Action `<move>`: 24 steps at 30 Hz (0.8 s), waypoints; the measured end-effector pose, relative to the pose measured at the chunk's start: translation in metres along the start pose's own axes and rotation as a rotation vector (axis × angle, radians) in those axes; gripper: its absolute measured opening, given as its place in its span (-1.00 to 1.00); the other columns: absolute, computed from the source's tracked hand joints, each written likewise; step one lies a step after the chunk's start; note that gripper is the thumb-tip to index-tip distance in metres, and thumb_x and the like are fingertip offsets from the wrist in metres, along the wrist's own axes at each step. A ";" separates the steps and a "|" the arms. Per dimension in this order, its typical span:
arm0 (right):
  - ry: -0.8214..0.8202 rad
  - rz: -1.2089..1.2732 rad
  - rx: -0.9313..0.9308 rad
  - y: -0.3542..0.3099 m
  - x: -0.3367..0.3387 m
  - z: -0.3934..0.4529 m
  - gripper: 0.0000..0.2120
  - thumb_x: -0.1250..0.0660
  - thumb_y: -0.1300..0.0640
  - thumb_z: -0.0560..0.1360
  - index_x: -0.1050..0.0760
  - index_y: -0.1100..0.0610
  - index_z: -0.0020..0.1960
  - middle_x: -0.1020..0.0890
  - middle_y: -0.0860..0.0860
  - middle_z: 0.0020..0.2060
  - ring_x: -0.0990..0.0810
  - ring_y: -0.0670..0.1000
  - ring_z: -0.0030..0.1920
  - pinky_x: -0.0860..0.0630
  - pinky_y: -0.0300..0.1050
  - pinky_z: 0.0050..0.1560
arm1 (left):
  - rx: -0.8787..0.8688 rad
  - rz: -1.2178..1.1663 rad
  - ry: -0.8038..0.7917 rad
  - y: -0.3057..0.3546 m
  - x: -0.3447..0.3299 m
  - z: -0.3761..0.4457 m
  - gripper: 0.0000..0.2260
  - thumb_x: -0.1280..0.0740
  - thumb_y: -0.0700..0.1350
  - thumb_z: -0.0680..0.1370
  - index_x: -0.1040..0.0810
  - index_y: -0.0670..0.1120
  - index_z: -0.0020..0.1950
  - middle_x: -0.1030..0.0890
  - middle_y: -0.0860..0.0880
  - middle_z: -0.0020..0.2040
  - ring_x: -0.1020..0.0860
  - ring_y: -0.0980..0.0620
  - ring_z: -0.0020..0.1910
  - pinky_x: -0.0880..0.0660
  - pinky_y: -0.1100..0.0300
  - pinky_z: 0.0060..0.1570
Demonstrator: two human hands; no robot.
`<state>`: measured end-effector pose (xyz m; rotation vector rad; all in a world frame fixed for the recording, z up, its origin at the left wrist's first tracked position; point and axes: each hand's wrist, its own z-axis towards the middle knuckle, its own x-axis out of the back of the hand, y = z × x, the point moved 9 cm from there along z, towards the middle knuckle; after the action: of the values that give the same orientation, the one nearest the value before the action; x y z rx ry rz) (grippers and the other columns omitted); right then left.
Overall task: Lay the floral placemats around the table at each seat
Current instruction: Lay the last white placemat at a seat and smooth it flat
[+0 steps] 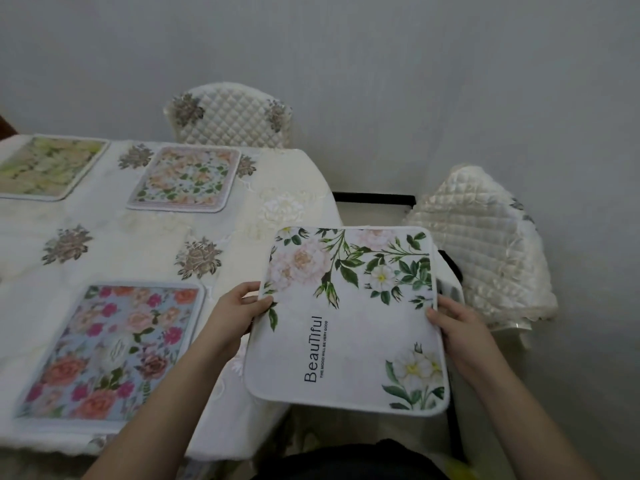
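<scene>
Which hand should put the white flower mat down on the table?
Probably the left hand: it grips the white placemat on the side over the table; the right hand holds the edge beyond it.

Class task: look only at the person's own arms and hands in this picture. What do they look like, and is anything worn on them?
Both forearms are bare as far as the frame shows: no sleeves, watch or bracelets. The left hand and right hand wear no gloves, and no rings are visible. Fingernails look short and unpainted, though the picture is too soft to be sure.

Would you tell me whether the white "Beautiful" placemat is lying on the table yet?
Not yet: the white "Beautiful" placemat is held up by both hands, overhanging the table's end.
</scene>
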<state>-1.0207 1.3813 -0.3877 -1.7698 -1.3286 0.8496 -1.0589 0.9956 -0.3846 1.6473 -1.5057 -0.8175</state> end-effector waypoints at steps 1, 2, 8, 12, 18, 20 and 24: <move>0.001 -0.001 -0.018 0.003 -0.002 0.005 -0.71 -0.32 0.29 0.54 -0.58 0.11 0.23 -0.69 0.15 0.05 -0.69 0.18 0.03 -0.60 0.17 0.06 | 0.005 -0.004 0.012 -0.001 0.004 0.004 -0.83 -0.40 -0.29 0.53 -0.59 -0.09 0.08 -0.71 -0.15 -0.09 -0.64 -0.09 -0.18 -0.53 0.07 -0.11; 0.002 0.003 -0.037 0.005 -0.005 0.010 -0.71 -0.31 0.30 0.54 -0.58 0.12 0.23 -0.70 0.15 0.03 -0.70 0.16 0.00 -0.62 0.10 -0.02 | 0.013 -0.005 0.022 -0.002 0.007 0.009 -0.83 -0.40 -0.28 0.53 -0.59 -0.09 0.08 -0.71 -0.16 -0.10 -0.63 -0.09 -0.17 -0.52 0.05 -0.09; -0.083 0.011 -0.135 0.011 -0.037 0.054 -0.73 -0.27 0.33 0.56 -0.55 0.14 0.22 -0.72 0.10 -0.02 -0.72 0.10 -0.08 -0.63 -0.07 -0.24 | 0.043 0.041 0.128 -0.003 0.026 0.045 -0.82 -0.44 -0.23 0.52 -0.57 -0.08 0.10 -0.70 -0.17 -0.08 -0.64 -0.10 -0.16 -0.50 0.08 -0.13; -0.170 -0.049 -0.138 0.000 -0.082 0.103 -0.70 -0.27 0.34 0.56 -0.55 0.13 0.24 -0.72 0.10 -0.04 -0.70 0.13 -0.04 -0.60 0.02 -0.08 | 0.080 0.099 0.266 0.007 0.055 0.079 -0.80 -0.44 -0.19 0.53 -0.56 -0.08 0.13 -0.68 -0.11 -0.04 -0.64 -0.07 -0.12 -0.50 0.13 -0.21; -0.261 -0.119 -0.159 -0.011 -0.140 0.169 -0.76 -0.25 0.38 0.54 -0.53 0.12 0.10 -0.69 0.16 0.01 -0.69 0.12 -0.04 -0.60 -0.09 -0.21 | 0.057 0.297 0.464 0.032 0.091 0.130 -0.73 -0.47 -0.17 0.51 -0.61 -0.14 0.20 -0.63 -0.14 0.03 -0.61 -0.12 0.01 -0.52 0.02 0.11; -0.289 -0.154 -0.178 -0.007 -0.154 0.187 -0.76 -0.26 0.40 0.53 -0.51 0.15 0.12 -0.66 0.17 0.07 -0.66 0.16 0.03 -0.61 -0.04 -0.17 | 0.075 0.343 0.506 0.033 0.101 0.145 -0.74 -0.47 -0.17 0.51 -0.63 -0.14 0.19 -0.65 -0.14 0.03 -0.62 -0.12 0.03 -0.52 0.03 0.16; -0.305 -0.211 -0.234 0.005 -0.173 0.213 -0.78 -0.27 0.39 0.52 -0.48 0.18 0.12 -0.65 0.19 0.05 -0.67 0.19 -0.01 -0.63 0.10 -0.05 | 0.089 0.437 0.536 0.037 0.105 0.165 -0.78 -0.41 -0.16 0.55 -0.62 -0.11 0.20 -0.64 -0.08 0.01 -0.59 -0.07 -0.01 -0.49 0.10 0.13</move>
<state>-1.2412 1.2507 -0.4863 -1.6781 -1.8438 0.8998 -1.2070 0.8725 -0.4352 1.3719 -1.4369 -0.0602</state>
